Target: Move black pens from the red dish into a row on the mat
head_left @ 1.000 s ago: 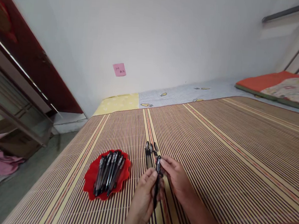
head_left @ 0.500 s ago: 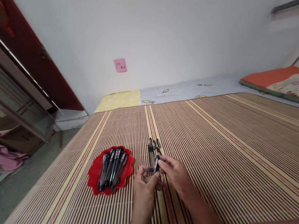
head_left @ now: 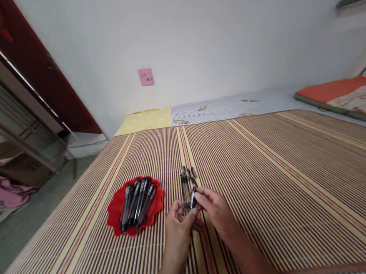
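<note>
Between my two hands is a pen with a black cap (head_left: 193, 198), held over the striped mat. My left hand (head_left: 179, 222) pinches its lower part, thumb on top; the fingers hide most of the barrel. At the capped end, my right hand (head_left: 212, 203) grips with thumb and forefinger. Just beyond my hands, several capped pens (head_left: 186, 182) lie side by side on the mat, partly covered by my fingers. Left of my left hand sits a red scalloped dish (head_left: 114, 210) holding a bunch of black pens (head_left: 137, 202).
The striped mat (head_left: 256, 167) covers the bed, with a patterned sheet (head_left: 216, 110) along the wall. A folded orange quilt (head_left: 327, 90) lies at the far right. On the wall is a pink note (head_left: 146, 77). Boxes and pink cloth (head_left: 5, 185) are at the left.
Both hands keep hold of the same pen, almost in place. The camera view has shifted slightly; the pens on the mat and in the dish stay put.
</note>
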`<state>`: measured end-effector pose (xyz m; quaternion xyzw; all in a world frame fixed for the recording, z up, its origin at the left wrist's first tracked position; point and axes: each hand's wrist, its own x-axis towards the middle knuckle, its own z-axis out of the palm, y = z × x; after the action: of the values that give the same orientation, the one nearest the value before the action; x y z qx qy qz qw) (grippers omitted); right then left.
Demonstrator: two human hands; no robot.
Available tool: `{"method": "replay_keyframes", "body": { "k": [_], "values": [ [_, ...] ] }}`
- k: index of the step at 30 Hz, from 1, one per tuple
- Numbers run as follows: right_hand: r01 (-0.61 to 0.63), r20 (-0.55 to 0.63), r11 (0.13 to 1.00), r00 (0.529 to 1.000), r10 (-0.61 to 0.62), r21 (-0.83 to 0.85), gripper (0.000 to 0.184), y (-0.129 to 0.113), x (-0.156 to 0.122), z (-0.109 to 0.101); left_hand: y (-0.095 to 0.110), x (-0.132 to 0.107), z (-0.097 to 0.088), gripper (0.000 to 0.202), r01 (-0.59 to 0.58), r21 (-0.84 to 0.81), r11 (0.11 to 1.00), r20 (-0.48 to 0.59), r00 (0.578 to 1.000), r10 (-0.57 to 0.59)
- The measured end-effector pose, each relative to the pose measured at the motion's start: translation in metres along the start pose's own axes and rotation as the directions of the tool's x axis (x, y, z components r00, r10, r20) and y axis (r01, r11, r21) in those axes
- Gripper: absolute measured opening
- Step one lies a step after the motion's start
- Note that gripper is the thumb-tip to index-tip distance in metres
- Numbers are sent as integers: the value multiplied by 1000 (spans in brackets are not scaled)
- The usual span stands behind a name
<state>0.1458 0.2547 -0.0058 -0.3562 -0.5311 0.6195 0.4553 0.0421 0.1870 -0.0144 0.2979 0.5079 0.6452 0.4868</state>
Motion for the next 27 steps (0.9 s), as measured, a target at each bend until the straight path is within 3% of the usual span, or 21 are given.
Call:
{"method": "replay_keyframes", "body": {
  "k": [5, 11, 17, 20, 24, 27],
  "values": [
    [-60, -39, 996, 997, 62, 60, 28, 0, -1, -1, 1, -2, 2, 30, 14, 2, 1000, 37, 999, -14],
    [-56, -39, 996, 998, 59, 72, 32, 0, -1, -1, 2, -4, 3, 33, 21, -33, 999, 3, 1000, -21],
    [-85, -81, 979, 992, 101, 183, 37, 3, 2, -7, 6, -3, 3, 41, 259, -200, 945, 137, 962, -234],
    [-92, -106, 974, 988, 115, 205, 36, 1, 1, -6, 1, -2, 2, 41, 211, -105, 972, 159, 968, -193],
    [-37, -106, 997, 993, 44, 71, 34, -2, 0, -1, -4, -2, 2, 37, 133, -61, 989, 112, 986, -126],
    [6, -242, 997, 970, 13, 78, 31, 1, 2, -7, -5, -5, 4, 40, 160, -65, 985, 133, 980, -151]
  ]
}}
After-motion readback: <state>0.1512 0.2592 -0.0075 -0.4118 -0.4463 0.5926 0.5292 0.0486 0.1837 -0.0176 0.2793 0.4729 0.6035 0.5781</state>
